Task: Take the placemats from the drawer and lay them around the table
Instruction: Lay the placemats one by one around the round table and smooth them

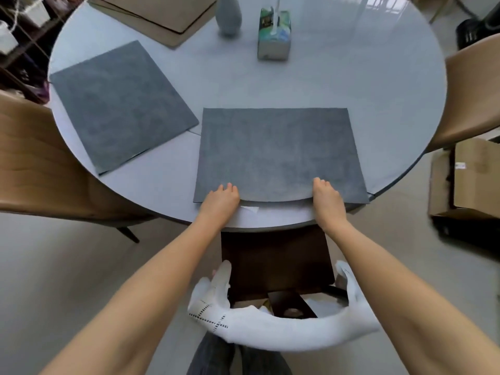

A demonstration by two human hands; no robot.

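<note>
Near placemat (278, 152) lies flat at the table's near edge, both hands on its near border.

The left hand (220, 200) rests palm down with fingers loosely curled on the mat's near-left portion; the right hand (326, 197) rests likewise on the near-right portion, neither closed around the mat, which extends forward from both hands. A second grey placemat (119, 106) lies flat, well apart, forward and left of the left hand. Farther beyond the hands stand a grey vase (229, 16) and a tissue box (273, 33) on the round table (378, 90). A brown chair (32, 163) stands left of the left hand.
</note>
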